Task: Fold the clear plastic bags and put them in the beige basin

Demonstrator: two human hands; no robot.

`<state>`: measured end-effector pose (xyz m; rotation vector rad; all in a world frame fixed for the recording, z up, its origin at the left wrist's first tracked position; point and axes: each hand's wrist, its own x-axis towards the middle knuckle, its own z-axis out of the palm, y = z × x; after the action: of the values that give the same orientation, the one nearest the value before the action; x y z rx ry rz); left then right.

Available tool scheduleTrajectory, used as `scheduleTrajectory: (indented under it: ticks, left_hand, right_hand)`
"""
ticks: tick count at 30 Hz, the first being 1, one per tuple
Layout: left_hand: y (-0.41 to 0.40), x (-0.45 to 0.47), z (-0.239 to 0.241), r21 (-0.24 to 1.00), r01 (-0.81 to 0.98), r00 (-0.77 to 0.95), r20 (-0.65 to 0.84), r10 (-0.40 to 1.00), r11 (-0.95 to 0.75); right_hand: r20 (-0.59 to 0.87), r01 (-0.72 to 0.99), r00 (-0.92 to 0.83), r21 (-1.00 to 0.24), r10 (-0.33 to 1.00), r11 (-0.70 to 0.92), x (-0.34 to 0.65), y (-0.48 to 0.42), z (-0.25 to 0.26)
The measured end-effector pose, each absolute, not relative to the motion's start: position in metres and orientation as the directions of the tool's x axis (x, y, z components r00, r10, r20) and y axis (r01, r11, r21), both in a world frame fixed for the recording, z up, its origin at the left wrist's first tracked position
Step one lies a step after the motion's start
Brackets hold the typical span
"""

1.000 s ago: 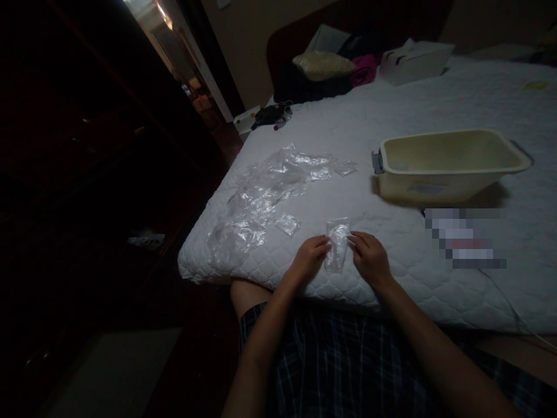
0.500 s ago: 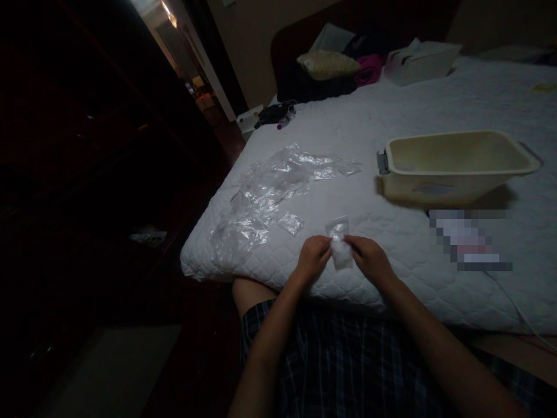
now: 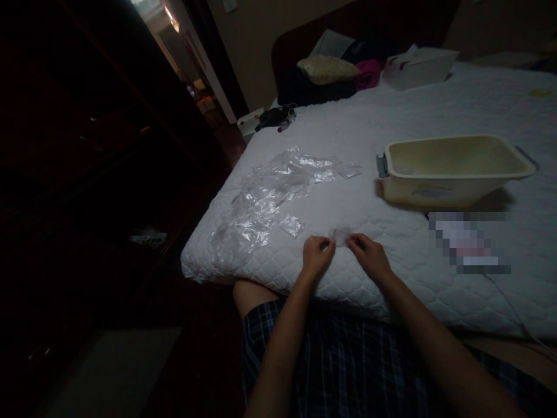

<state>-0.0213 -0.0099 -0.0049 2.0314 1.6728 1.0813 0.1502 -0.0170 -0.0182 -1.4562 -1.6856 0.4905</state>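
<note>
A small clear plastic bag [image 3: 342,235] is stretched between my two hands, low over the front edge of the bed. My left hand [image 3: 318,253] pinches its left side, thumb against fingers. On the right side, my right hand [image 3: 368,253] grips it the same way. The bag looks folded or doubled over, shorter than wide. Left of my hands lies a single flat plastic bag [image 3: 291,225] on the white quilted cover. Beyond it spreads a loose heap of crinkled clear plastic bags [image 3: 270,186].
A cream plastic bin [image 3: 435,191] with a grey handle clip stands on the bed [image 3: 343,128] at right. Below it lies a pixelated item [image 3: 465,241] with a white cable [image 3: 507,296]. A white box [image 3: 420,68] and a cushion [image 3: 328,68] sit at the far end.
The bag between my hands hung down long and upright before; now it appears folded to a shorter piece. My hands stay in nearly the same place.
</note>
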Motion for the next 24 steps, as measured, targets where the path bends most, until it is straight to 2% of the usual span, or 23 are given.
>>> scheduleTrajectory:
  ticks: [4, 8, 14, 24]
  left_hand:
    - [-0.01, -0.016, -0.003, 0.616, 0.747, 0.02, 0.356, 0.934, -0.25]
    - [-0.009, -0.011, -0.002, 0.588, 0.779, -0.008, 0.358, 0.934, -0.219]
    - [-0.012, -0.006, 0.002, 0.541, 0.826, -0.026, 0.317, 0.948, -0.158]
    - [-0.013, 0.001, -0.001, 0.511, 0.852, -0.077, 0.339, 0.938, -0.114]
  right_hand:
    - [0.243, 0.576, 0.094, -0.804, 0.966, 0.146, 0.148, -0.017, -0.014]
    - [0.216, 0.58, 0.134, -0.809, 0.967, 0.101, 0.146, -0.018, -0.011]
    - [0.259, 0.622, 0.096, -0.77, 0.961, 0.146, 0.145, -0.021, -0.009]
    - [0.298, 0.666, 0.073, -0.725, 0.952, 0.175, 0.145, -0.022, -0.011]
